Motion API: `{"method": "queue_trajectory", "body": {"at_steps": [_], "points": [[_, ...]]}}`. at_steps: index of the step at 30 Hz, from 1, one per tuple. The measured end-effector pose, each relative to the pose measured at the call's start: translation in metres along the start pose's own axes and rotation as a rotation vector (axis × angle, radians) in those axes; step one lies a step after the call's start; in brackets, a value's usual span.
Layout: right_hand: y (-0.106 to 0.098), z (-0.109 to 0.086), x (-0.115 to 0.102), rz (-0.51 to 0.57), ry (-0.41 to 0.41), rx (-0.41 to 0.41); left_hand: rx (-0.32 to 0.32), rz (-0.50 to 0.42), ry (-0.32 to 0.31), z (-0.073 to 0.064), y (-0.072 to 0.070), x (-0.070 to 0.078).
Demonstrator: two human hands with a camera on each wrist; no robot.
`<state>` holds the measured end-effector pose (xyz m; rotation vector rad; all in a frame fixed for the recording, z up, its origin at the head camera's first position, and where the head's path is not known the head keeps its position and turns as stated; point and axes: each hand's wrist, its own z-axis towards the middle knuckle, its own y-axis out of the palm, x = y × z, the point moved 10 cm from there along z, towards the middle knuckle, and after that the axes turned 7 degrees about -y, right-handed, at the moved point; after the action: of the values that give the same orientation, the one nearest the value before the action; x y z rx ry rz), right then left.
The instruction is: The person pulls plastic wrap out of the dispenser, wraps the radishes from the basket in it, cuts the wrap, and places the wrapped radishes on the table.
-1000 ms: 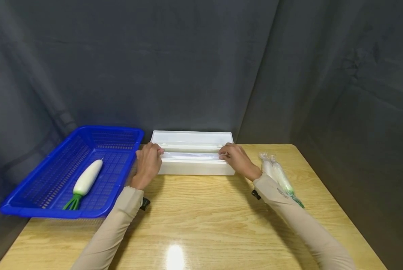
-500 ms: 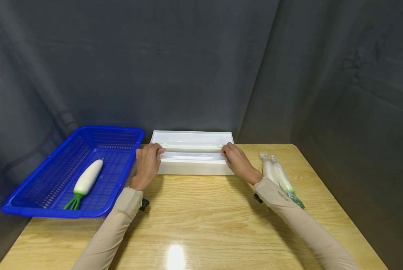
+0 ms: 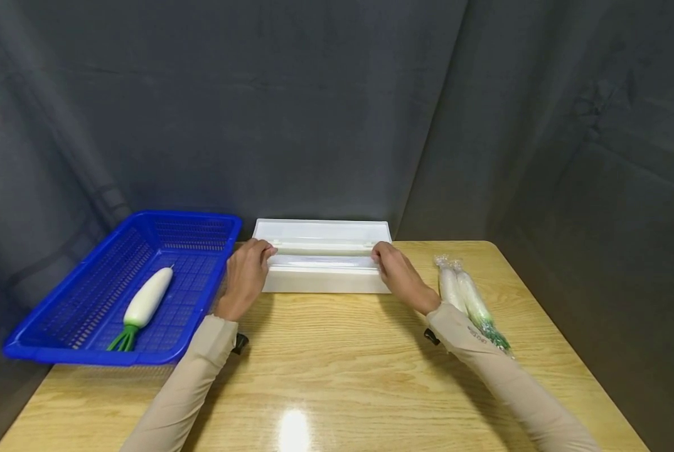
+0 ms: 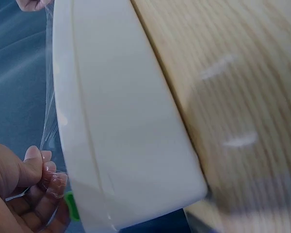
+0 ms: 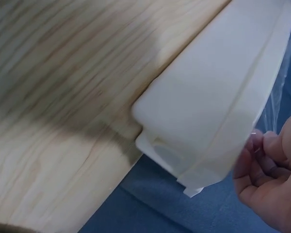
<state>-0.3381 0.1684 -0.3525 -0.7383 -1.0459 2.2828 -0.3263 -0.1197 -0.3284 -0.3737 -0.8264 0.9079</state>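
Observation:
A white cling film dispenser (image 3: 326,282) stands at the table's back edge with its lid (image 3: 322,229) raised. Clear cling film (image 4: 49,116) stretches between my hands above the box. At the box's left end, my left hand (image 3: 248,273) pinches one end of the film between thumb and fingers; some film wraps over the fingertips in the left wrist view. My right hand (image 3: 399,273) pinches the other end at the box's right side, thumb against curled fingers in the right wrist view. The roll inside the box is mostly hidden.
On the left, a blue plastic basket (image 3: 119,358) holds one white radish (image 3: 149,296) with green stems. Two film-wrapped radishes (image 3: 468,295) lie by my right forearm. Dark curtains (image 3: 314,113) hang close behind the wooden table (image 3: 337,376).
My right hand has shifted slightly right to the box's end, its fingers closing on the film. My left hand has stayed nearly in place.

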Motion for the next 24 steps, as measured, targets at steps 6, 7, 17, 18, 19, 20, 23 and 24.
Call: {"method": "queue_trajectory", "body": {"at_steps": [6, 7, 17, 18, 19, 20, 23, 24], "points": [[-0.006, 0.003, -0.001, 0.075, 0.053, 0.053, 0.007, -0.039, 0.008, 0.0, -0.004, 0.004], [-0.007, 0.003, -0.001, 0.085, 0.06, 0.057, 0.011, -0.042, 0.007, 0.0, -0.005, 0.004], [-0.012, -0.002, 0.005, 0.178, 0.129, 0.062, 0.014, -0.079, 0.011, -0.003, -0.011, 0.006], [-0.014, -0.003, 0.005, 0.186, 0.134, 0.069, 0.016, -0.083, 0.009, -0.003, -0.012, 0.006], [-0.015, -0.003, 0.004, 0.192, 0.137, 0.08, 0.018, -0.088, 0.005, -0.003, -0.013, 0.007], [-0.017, -0.004, 0.003, 0.197, 0.139, 0.089, 0.021, -0.092, 0.003, -0.003, -0.014, 0.007], [-0.021, -0.005, 0.002, 0.209, 0.145, 0.112, 0.036, -0.102, -0.001, -0.003, -0.017, 0.009], [-0.022, -0.005, 0.002, 0.208, 0.144, 0.12, 0.042, -0.104, 0.0, -0.004, -0.018, 0.01]]}}
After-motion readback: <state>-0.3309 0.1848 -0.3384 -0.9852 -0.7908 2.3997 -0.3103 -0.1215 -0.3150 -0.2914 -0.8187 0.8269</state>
